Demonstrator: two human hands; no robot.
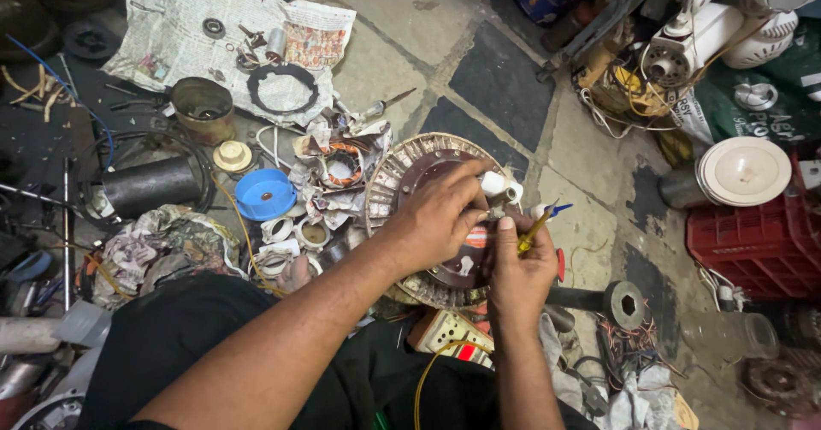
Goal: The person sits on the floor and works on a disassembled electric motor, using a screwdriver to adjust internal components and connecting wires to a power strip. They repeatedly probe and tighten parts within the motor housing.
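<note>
Head view, round ribbed motor stator (410,173) with maroon centre, left hand (436,220) gripping it, right hand (520,267) clamped on yellow tool (532,231).

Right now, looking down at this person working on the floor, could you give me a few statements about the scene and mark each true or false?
1. The right hand holds a yellow-handled tool. True.
2. The left hand rests on a round fan motor stator. True.
3. The blue lid lies on the newspaper. False: it lies on the floor, below the newspaper.
4. The red crate sits to the person's left. False: it is on the right.
5. A black ring lies on the newspaper. True.
</note>
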